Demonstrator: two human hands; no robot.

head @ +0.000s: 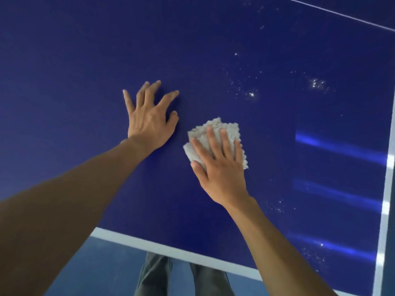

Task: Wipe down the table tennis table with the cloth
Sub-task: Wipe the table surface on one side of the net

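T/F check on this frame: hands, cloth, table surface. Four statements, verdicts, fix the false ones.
1. The right hand presses the cloth flat on the table. True.
2. The left hand grips a second cloth. False: it rests bare on the table, fingers spread.
3. The cloth lies across the white edge line. False: it sits on the blue surface, apart from the line.
4. Bright specks dot the table right of the cloth. True.

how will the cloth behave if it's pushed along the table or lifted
The cloth looks soft and folded, so it would probably flop open if lifted by a corner. Pressed flat under the right hand, it should slide readily on the glossy table. It seems light and may bunch without pressure.
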